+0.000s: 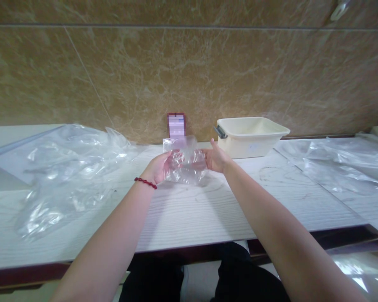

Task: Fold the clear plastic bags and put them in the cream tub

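Observation:
A small clear plastic bag (189, 165) is stretched between my two hands, crinkled and shiny, with nothing I can make out inside it. My left hand (159, 167) grips its left side, the fingers partly showing through the film. At the right edge my right hand (218, 159) has its fingers against the plastic, the thumb raised apart from them. Behind the bag a phone (176, 125) with a lit screen leans on the wall, its lower part covered by the film. A cream plastic bin (248, 144) with a grey handle stands just beyond my right hand.
Large clear plastic bags (72, 180) lie heaped on the left of the white wood-grain table (189, 222). More clear plastic (340, 163) spreads over the right side. A brown marbled wall (145, 75) closes off the back. The table's dark front edge (164, 255) is near my legs.

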`<state>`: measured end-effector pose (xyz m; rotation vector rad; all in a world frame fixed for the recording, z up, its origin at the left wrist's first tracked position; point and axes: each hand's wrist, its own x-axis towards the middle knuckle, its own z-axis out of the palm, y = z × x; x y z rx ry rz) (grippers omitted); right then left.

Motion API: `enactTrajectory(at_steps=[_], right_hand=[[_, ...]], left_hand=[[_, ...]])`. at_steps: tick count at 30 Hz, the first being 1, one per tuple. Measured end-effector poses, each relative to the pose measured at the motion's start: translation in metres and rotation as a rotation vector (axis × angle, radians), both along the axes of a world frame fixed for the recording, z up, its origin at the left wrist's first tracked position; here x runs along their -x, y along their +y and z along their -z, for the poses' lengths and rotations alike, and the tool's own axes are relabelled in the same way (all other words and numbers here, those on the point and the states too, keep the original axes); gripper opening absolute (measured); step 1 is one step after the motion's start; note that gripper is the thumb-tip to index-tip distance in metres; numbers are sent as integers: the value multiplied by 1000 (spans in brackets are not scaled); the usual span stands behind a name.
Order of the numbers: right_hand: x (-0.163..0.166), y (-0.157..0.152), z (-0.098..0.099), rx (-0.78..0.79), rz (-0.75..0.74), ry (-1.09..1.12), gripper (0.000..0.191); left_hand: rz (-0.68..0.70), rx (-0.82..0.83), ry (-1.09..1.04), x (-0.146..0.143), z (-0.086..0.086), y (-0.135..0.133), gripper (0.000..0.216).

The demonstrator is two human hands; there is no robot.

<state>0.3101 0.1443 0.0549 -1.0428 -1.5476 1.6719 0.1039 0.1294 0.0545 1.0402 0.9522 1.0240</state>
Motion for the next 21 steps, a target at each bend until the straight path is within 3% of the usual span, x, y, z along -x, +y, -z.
enactTrajectory(at_steps=[2,5,9,21], right_hand=[[4,-2,1,96,-19,6,68],[8,-3,7,200,-20,-6,40],[10,0,17,244,-50,19,16],[9,5,25,275,64,51,7]], left_hand=[[-20,118,-14,2,6,5,32],[-8,261,-38,4,15,9,27],[32,308,-98,5,22,13,24],[164,212,-138,15,21,11,29]])
